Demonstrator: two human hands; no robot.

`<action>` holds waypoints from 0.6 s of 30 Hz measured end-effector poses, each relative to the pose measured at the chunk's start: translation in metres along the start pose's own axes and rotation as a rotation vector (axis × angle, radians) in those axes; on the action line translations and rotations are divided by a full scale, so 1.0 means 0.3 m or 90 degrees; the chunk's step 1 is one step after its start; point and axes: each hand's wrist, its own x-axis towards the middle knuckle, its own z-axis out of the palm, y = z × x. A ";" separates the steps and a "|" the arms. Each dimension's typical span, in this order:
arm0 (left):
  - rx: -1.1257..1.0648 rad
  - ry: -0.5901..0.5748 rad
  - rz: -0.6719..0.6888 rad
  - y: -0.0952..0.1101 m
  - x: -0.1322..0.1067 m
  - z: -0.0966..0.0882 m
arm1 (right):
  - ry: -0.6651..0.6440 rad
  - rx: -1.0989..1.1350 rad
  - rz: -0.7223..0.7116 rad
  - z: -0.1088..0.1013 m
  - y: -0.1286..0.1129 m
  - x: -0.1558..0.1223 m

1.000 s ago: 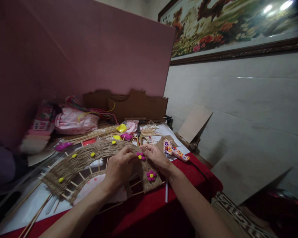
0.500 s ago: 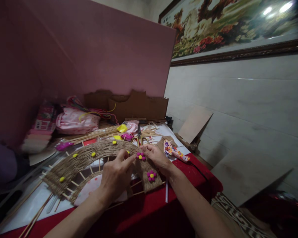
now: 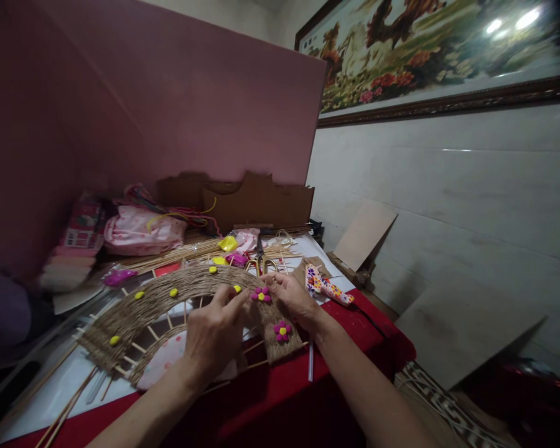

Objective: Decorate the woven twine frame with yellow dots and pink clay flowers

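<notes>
Left hand (image 3: 214,330) eases toward 8 o'clock, baring upper flower (image 3: 261,297), seemingly seated; right hand (image 3: 296,300) stays at its 3. Both pinches narrow; can't tell what's held.

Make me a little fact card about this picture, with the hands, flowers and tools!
Left hand: fingertips beside the upper flower
Right hand: fingers at that flower's other side
Woven band: brown, arched
Flowers: two, purple petals, yellow centres
Yellow dots: five without petals
Scissors: gold handles, behind the band
Gun-shaped tool: flowery, right of the hands
Cloth: red
</notes>
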 end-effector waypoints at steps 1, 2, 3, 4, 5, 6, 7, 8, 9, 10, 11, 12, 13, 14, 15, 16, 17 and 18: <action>-0.007 -0.006 -0.014 0.000 0.001 -0.002 | -0.003 -0.002 0.000 -0.001 0.001 0.000; -0.004 -0.017 -0.019 0.000 0.002 -0.003 | -0.005 -0.003 0.000 -0.002 0.001 0.000; 0.005 -0.033 -0.018 0.001 0.003 -0.004 | -0.006 -0.006 0.000 -0.002 0.000 0.000; 0.016 -0.050 -0.014 0.004 0.003 -0.004 | -0.005 -0.008 0.000 -0.002 0.000 -0.001; 0.028 -0.065 -0.007 0.006 0.003 -0.004 | -0.004 -0.012 -0.002 -0.002 -0.002 -0.001; 0.039 -0.076 0.000 0.009 0.003 -0.004 | -0.003 -0.015 -0.003 -0.002 -0.003 -0.002; 0.048 -0.085 0.008 0.011 0.003 -0.003 | -0.003 -0.019 -0.004 -0.001 -0.004 -0.003; 0.056 -0.091 0.016 0.013 0.003 -0.002 | -0.003 -0.023 -0.004 -0.001 -0.005 -0.003; 0.062 -0.096 0.023 0.014 0.003 0.000 | -0.002 -0.028 -0.005 -0.001 -0.005 -0.003; 0.065 -0.099 0.026 0.015 0.003 0.001 | -0.001 -0.032 -0.005 0.000 -0.005 -0.004; 0.066 -0.098 0.025 0.014 0.002 0.002 | 0.001 -0.034 -0.006 0.000 -0.004 -0.004; 0.064 -0.092 0.021 0.013 0.002 0.003 | 0.003 -0.036 -0.006 0.000 -0.004 -0.004; 0.062 -0.082 0.016 0.011 0.001 0.003 | 0.004 -0.036 -0.006 0.000 -0.004 -0.004; 0.061 -0.070 0.014 0.009 0.000 0.003 | 0.004 -0.034 -0.004 0.001 -0.004 -0.005; 0.060 -0.058 0.019 0.007 -0.002 0.003 | 0.005 -0.031 0.000 0.001 -0.004 -0.005; 0.061 -0.049 0.031 0.006 -0.003 0.002 | 0.005 -0.025 0.005 0.001 -0.005 -0.006; 0.064 -0.046 0.048 0.005 -0.004 0.002 | 0.005 -0.019 0.008 0.001 -0.006 -0.006; 0.068 -0.048 0.066 0.005 -0.005 0.001 | 0.006 -0.015 0.008 0.001 -0.007 -0.006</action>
